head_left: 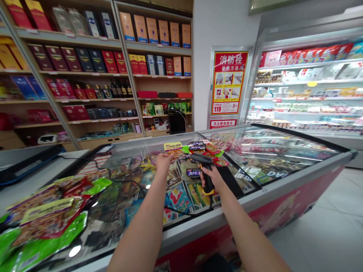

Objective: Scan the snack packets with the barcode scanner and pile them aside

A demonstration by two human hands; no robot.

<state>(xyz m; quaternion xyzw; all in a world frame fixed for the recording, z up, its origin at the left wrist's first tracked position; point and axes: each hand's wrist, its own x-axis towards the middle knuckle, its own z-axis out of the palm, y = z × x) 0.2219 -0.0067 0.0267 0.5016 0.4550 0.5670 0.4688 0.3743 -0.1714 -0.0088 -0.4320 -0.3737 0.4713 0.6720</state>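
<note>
My right hand (212, 176) is wrapped round the handle of a black and yellow barcode scanner (209, 181), whose head points left. My left hand (163, 161) pinches the near left edge of a snack packet (173, 148) with a yellow top, just above the freezer's glass. Beyond and between the hands lies a small pile of red, green and purple snack packets (211, 148). A small purple packet (193, 173) rests on the glass left of the scanner. The scanner's cable (181, 212) runs left across the lid.
A chest freezer (195, 223) with a glass top stands in front of me. More snack packets (48, 215) are heaped at its left. A dark flat pad (230, 181) lies right of the scanner. Shelves of boxed goods (99, 71) and a lit cooler (309, 94) stand behind.
</note>
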